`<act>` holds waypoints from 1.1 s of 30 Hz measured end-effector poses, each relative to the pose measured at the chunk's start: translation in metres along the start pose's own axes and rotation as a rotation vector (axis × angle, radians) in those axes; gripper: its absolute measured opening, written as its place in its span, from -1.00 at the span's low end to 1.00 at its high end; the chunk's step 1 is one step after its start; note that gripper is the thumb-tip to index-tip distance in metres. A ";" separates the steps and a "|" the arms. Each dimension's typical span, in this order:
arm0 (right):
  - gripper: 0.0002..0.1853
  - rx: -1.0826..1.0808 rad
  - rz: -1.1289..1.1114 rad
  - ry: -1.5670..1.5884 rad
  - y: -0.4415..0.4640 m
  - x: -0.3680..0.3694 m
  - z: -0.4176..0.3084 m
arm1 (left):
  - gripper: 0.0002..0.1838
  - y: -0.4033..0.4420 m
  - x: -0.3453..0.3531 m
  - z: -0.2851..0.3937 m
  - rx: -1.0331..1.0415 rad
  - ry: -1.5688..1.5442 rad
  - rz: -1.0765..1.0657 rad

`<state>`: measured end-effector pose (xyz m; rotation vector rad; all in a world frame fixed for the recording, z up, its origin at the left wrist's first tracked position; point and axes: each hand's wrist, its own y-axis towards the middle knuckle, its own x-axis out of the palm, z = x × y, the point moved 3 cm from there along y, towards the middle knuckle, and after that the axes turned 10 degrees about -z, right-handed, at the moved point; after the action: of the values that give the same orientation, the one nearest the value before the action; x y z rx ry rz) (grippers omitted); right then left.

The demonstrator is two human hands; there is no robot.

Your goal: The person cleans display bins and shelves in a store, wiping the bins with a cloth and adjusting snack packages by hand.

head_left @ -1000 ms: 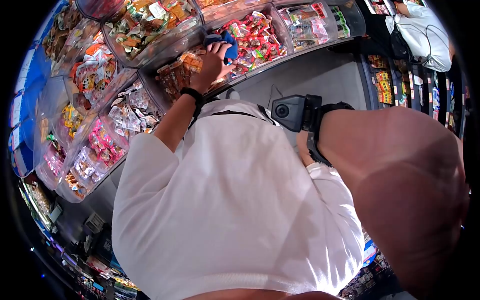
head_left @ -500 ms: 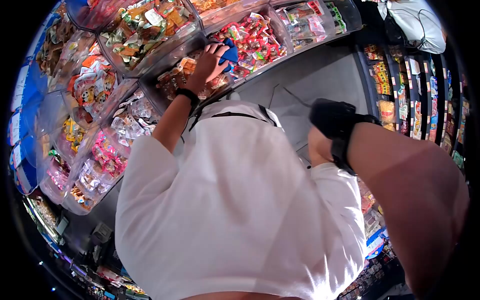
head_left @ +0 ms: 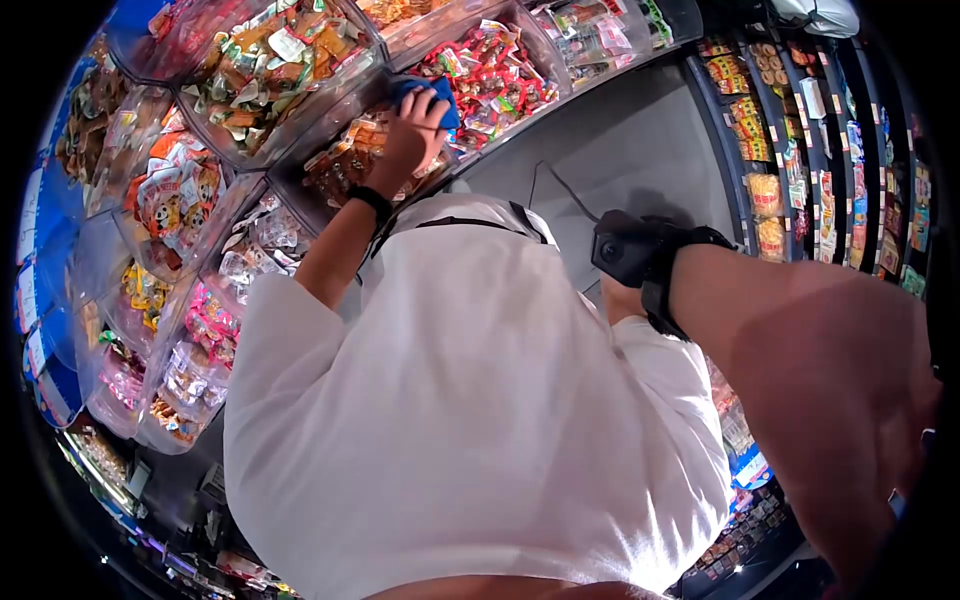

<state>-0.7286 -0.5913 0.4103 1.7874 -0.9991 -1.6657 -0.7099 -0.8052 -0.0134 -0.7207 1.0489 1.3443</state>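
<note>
My left hand [head_left: 413,132], with a black band at the wrist, is on a folded blue cloth [head_left: 438,103], its fingers curled over it. Hand and cloth are at the divider between a bin of brown wrapped snacks [head_left: 345,160] and a bin of red wrapped ones [head_left: 495,75]. At the right, very near the camera, is my raised right hand [head_left: 800,350]; its fingers run out of view, so their hold is hidden. A black device [head_left: 625,245] is strapped to the right wrist.
More clear bins of wrapped snacks [head_left: 275,70] curve round the left and top. A bin edge [head_left: 540,115] runs above the grey floor [head_left: 640,150]. Shelves of packets [head_left: 750,130] stand at the right. Part of a person's white item [head_left: 820,15] shows at top right.
The view has turned, and the bins have shifted left. My left hand remains on the blue cloth near the same divider. The other person has mostly left the view at top right.
</note>
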 end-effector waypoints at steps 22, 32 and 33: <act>-0.59 -0.044 -0.003 -0.017 0.006 -0.002 -0.011 | -0.50 0.016 -0.027 -0.058 0.022 -0.186 0.119; -0.58 -0.036 -0.024 -0.008 0.021 0.000 -0.025 | -0.53 -0.019 -0.016 -0.001 0.145 -0.103 -0.036; -0.58 -0.040 -0.024 -0.009 0.021 0.002 -0.027 | -0.53 -0.025 -0.012 0.003 0.129 -0.138 -0.065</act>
<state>-0.7056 -0.6091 0.4290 1.7745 -0.9454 -1.6973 -0.6837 -0.8111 -0.0050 -0.5537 0.9835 1.2403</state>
